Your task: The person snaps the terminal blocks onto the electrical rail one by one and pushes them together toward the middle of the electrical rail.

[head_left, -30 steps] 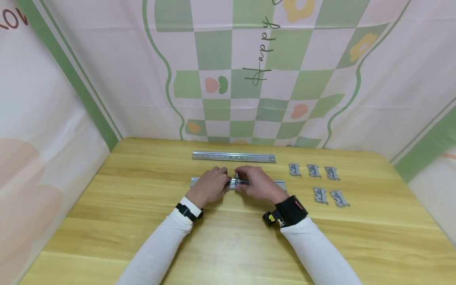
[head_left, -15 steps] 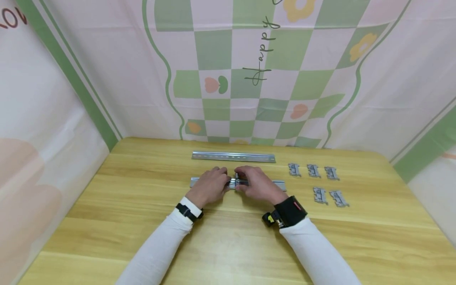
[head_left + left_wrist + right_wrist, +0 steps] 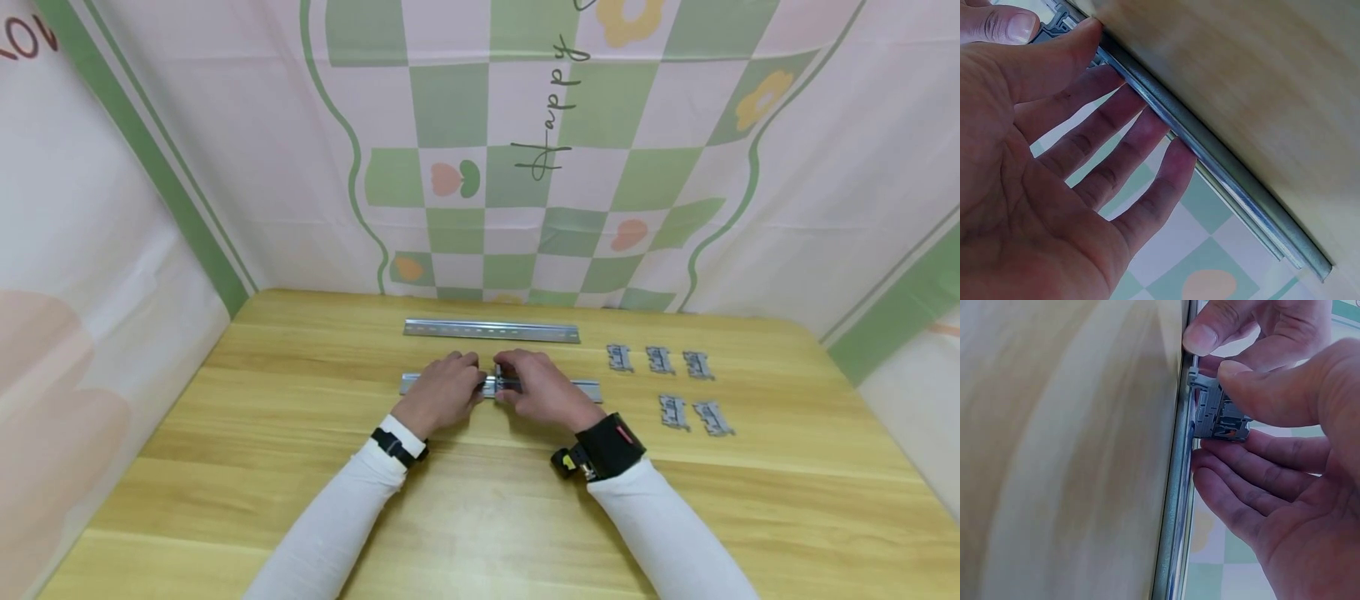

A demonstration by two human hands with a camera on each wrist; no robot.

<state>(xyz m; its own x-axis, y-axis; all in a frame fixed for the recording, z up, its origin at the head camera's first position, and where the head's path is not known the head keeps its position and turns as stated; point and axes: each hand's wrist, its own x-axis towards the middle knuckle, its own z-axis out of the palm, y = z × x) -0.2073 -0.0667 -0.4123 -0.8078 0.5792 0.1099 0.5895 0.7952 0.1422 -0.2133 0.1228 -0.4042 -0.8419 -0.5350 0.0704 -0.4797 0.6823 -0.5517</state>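
A slotted metal DIN rail [image 3: 588, 391] lies crosswise on the table under both hands. My left hand [image 3: 444, 390] holds it left of its middle; in the left wrist view the thumb is at the near edge and the fingertips [image 3: 1175, 156] touch the rail's other side. My right hand [image 3: 551, 392] pinches a grey terminal block [image 3: 1216, 412] between thumb and fingers. That block stands upright on the rail, close to the left thumb. Whether its foot is clipped on cannot be told, as the fingers partly cover it.
Behind the hands lies a second DIN rail [image 3: 491, 331], parallel to the first. Several loose grey terminal blocks [image 3: 660, 360] lie flat to the right in two rows. A patterned cloth [image 3: 525, 225] hangs along the back edge of the wooden table [image 3: 480, 517].
My right wrist has shifted very slightly to the left and toward me. Both hands keep their hold, and the rails and loose blocks stay in place.
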